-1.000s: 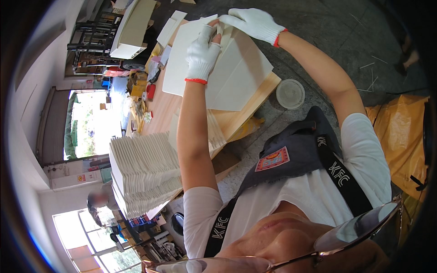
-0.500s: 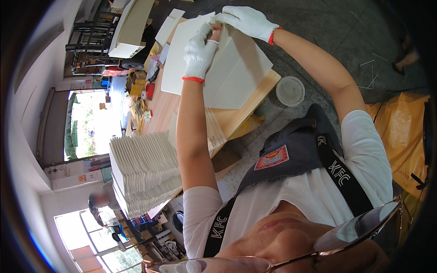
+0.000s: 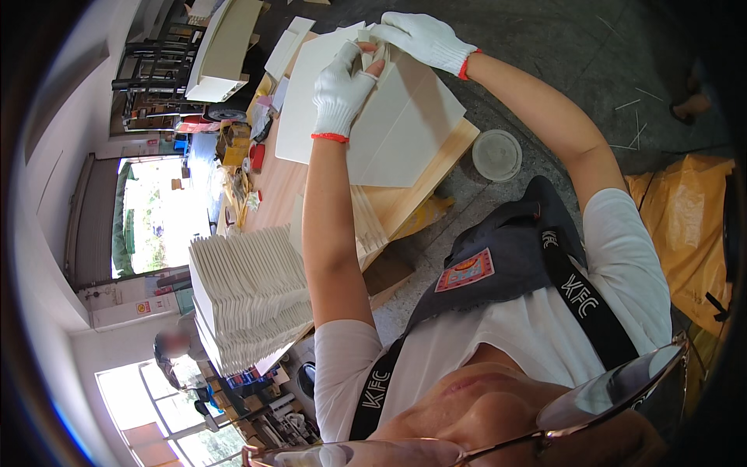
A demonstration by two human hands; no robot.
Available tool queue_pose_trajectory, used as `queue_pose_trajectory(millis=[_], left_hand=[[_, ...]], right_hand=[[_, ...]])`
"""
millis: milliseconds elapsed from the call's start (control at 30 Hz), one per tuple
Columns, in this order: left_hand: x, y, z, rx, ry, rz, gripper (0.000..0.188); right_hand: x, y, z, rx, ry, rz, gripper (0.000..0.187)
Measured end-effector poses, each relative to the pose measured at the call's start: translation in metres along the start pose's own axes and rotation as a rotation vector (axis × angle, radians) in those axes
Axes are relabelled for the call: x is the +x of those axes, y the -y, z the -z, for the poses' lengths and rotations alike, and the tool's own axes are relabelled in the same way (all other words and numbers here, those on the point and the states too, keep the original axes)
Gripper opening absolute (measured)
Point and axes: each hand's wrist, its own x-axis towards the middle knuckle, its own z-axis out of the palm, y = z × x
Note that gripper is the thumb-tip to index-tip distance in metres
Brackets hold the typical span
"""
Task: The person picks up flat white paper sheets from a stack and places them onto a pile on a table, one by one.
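Note:
White boards, seemingly card, lie in a stack on the wooden table with a narrow folded strip rising between my hands. My left hand, in a white glove with thumb and some fingertips bare, closes on that strip from its left side. Across from it my right hand, in a fully covering white glove with a red cuff, has its fingertips at the strip's far end and seems to grip it. Its palm side and the exact hold are hidden.
A tall pile of folded white pieces stands at the table's near left. Tape rolls and boxes lie along the table at left. On the floor are a round tub and an orange sheet. A person is at far left.
My left thumb has lifted and spread a little from the fingers at the folded strip, and more of the strip shows. My right hand is nearly still.

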Motion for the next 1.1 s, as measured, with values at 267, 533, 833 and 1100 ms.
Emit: queue_pose_trajectory(millis=[267,533,833,1100], left_hand=[[-0.001,-0.004,0.001,-0.035,0.003,-0.006,0.033],[-0.004,-0.007,0.004,-0.039,-0.060,-0.086,0.047],[-0.002,-0.005,0.005,0.050,-0.057,-0.173,0.052],[-0.003,-0.008,0.001,0.189,-0.041,-0.201,0.061]], right_hand=[[0.001,-0.007,-0.005,0.006,-0.036,0.033,0.043],[-0.002,0.002,0.003,0.017,0.000,-0.015,0.048],[-0.001,-0.008,-0.009,0.053,-0.104,0.020,0.049],[-0.003,-0.006,-0.005,0.072,-0.051,-0.044,0.048]])
